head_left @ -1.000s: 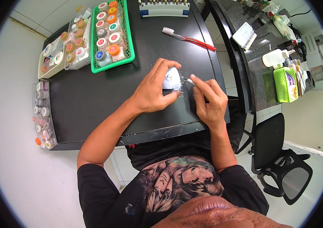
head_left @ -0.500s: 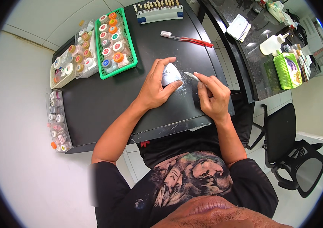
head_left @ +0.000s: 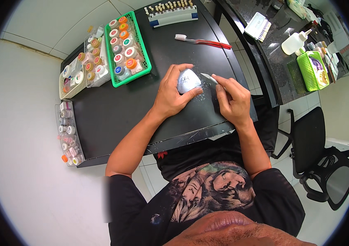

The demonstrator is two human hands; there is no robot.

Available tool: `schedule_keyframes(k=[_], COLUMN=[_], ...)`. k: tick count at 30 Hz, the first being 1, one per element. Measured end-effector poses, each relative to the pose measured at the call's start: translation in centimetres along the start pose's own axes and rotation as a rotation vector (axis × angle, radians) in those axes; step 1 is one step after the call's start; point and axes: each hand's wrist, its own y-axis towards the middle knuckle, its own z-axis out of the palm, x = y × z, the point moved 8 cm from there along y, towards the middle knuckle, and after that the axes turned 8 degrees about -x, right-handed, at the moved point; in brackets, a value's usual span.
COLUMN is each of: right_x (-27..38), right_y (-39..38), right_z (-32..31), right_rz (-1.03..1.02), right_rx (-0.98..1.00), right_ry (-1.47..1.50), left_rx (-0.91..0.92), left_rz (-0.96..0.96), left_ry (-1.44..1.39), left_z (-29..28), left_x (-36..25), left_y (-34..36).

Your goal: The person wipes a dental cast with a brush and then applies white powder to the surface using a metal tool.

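My left hand [head_left: 172, 91] is closed around a pale bluish-white plaster block [head_left: 188, 81], perhaps a dental cast. Its flat, rounded face with dark handwriting is turned up; its underside is hidden. In my right hand [head_left: 235, 97] is a small knife [head_left: 210, 78], held like a pen. Its pointed blade aims left toward the block, with a small gap between them. White shavings [head_left: 199, 97] lie on the black table [head_left: 113, 119] around and below the block.
Farther back lie a red-handled toothbrush [head_left: 203, 41] and a tooth shade guide [head_left: 173, 18]. To the left stand a green basket of jars [head_left: 149, 70], a clear box of jars [head_left: 100, 80] and a rack of small jars [head_left: 68, 133]. A dark counter [head_left: 260, 53] and an office chair [head_left: 312, 143] are at right.
The plaster block is turned a little, so more of its written face shows. The knife has shifted slightly but stays apart from it. The whole view has moved slightly.
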Motion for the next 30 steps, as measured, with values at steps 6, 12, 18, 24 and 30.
schedule_keyframes(k=[6,12,18,24,30], right_x=[0.0,-0.2,0.1,-0.1,-0.1], right_y=[0.1,0.0,-0.1,-0.3,-0.5], right_z=[0.1,0.3,0.6,1.0,1.1], right_rz=[0.017,0.055,0.015,0.004,-0.002], right_rx=[0.023,0.021,0.062,0.09,0.108], right_ry=[0.019,0.057,0.014,-0.025,-0.072], left_rx=[-0.005,0.013,0.011,0.062,0.114], left_rz=[-0.025,0.014,0.066,0.123,0.005], left_ry=[-0.041,-0.061,-0.099,-0.015,-0.032], left_z=[0.1,0.0,0.2,0.6,0.8], left_x=[0.3,-0.3,-0.2,0.0,0.2], left_y=[0.0,-0.1,-0.1,-0.1,-0.2])
